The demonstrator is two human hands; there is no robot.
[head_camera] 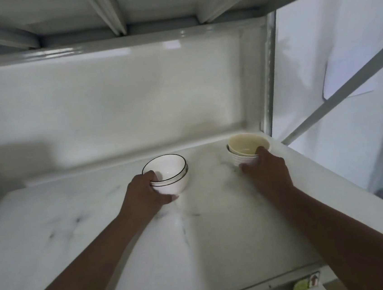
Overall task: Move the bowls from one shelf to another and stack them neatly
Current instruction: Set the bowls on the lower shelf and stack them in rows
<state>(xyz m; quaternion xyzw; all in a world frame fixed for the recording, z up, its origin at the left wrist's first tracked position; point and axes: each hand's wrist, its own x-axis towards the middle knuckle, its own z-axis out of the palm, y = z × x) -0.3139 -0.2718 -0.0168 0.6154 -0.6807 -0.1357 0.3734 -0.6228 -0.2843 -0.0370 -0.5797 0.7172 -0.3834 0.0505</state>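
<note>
Bowls [167,173] inside left hand [143,192] grip

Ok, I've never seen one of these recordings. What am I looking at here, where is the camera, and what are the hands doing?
There is no machine here: a person wears a camera on the head, looking forward and down into a white shelf with a marbled surface. The left hand grips a small stack of white bowls with black rims. The right hand grips a stack of cream bowls near the shelf's back right corner. Both stacks appear to rest on the shelf.
</note>
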